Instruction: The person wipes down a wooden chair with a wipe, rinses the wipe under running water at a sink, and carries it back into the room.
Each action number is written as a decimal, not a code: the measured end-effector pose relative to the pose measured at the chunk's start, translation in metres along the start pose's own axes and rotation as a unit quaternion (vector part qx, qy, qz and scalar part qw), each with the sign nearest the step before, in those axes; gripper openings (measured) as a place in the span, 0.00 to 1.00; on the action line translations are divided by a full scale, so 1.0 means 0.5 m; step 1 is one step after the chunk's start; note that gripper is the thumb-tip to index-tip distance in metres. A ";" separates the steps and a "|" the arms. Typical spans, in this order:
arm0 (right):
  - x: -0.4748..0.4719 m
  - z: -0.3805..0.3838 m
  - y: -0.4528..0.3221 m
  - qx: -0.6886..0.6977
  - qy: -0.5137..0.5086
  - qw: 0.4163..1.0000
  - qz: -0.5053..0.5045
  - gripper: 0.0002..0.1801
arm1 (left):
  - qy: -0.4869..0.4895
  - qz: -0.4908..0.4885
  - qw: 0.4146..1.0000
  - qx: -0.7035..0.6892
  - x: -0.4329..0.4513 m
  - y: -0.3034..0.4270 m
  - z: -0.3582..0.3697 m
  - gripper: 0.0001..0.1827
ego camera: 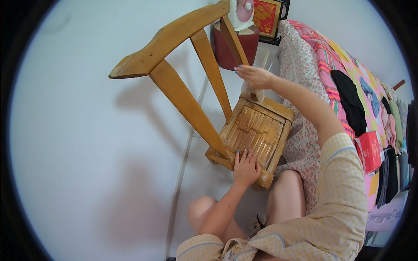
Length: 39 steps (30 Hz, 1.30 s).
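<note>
A wooden chair [189,98] with a slatted seat [258,133] stands before me, its backrest to the left. My left hand [246,168] rests on the near edge of the seat, fingers spread over the slats, gripping nothing I can make out. My right hand [254,76] is raised at the far side of the chair, near the foot of the far back slat. Just under it, at the seat's far corner, is a whitish, translucent crumpled thing [253,93]. Whether my right hand touches or holds it cannot be told.
A white wall [81,130] runs along the left. Behind the chair, a dark red stool [233,49] bears a white and pink appliance [242,14], beside a framed red picture [266,16]. On the right stands a bed [300,65] with folded clothes and a red bag [370,151].
</note>
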State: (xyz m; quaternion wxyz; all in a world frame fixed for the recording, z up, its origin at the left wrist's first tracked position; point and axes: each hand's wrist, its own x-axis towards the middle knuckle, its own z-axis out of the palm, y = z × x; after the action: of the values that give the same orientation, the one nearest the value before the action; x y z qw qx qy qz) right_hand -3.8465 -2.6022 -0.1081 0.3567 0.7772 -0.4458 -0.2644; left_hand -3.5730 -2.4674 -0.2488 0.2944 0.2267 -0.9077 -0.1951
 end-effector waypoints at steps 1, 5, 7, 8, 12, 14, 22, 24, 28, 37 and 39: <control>0.011 -0.004 0.013 -0.058 -0.003 0.998 -0.012 0.24 | -0.004 0.002 1.000 0.000 -0.001 0.002 0.000 0.14; 0.011 -0.032 0.031 0.042 0.099 0.991 0.084 0.22 | 0.004 0.012 1.000 0.005 -0.001 0.007 0.003 0.14; 0.005 -0.053 0.021 0.167 0.140 0.968 0.127 0.20 | -0.001 0.009 1.000 0.005 -0.004 0.006 0.000 0.14; -0.002 -0.065 0.010 0.288 0.178 0.926 0.168 0.18 | -0.006 0.010 1.000 0.013 -0.002 0.005 0.001 0.14; -0.055 -0.114 -0.052 0.803 0.130 0.370 0.449 0.15 | -0.022 0.021 0.999 0.013 0.002 0.012 0.004 0.15; -0.056 -0.198 -0.084 0.855 0.158 0.184 0.457 0.15 | -0.031 0.015 0.999 0.024 -0.002 -0.005 -0.004 0.15; -0.180 -0.275 -0.235 0.852 0.316 -0.302 0.289 0.22 | 0.057 0.097 0.987 -0.118 0.050 -0.009 -0.030 0.08; -0.195 -0.318 -0.278 0.820 0.351 -0.344 0.293 0.22 | 0.091 0.097 0.986 -0.098 0.065 -0.046 -0.077 0.05; -0.206 -0.297 -0.474 0.692 0.397 -0.121 0.590 0.14 | 0.335 0.106 0.930 -0.106 0.106 -0.045 -0.180 0.05; -0.135 -0.341 -0.602 0.499 0.223 0.380 0.746 0.09 | 0.136 -0.168 0.703 -0.677 0.187 -0.122 -0.278 0.22; -0.137 -0.329 -0.601 0.453 0.229 0.487 0.711 0.10 | 0.141 -0.188 0.735 -0.636 0.184 -0.124 -0.278 0.24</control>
State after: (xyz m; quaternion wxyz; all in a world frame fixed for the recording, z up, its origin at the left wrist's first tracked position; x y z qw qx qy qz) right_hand -3.6065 -2.3850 -0.2396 0.1115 0.2831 -0.8079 0.5046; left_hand -3.5349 -2.5974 -0.1337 0.4519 0.1776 -0.4592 -0.7439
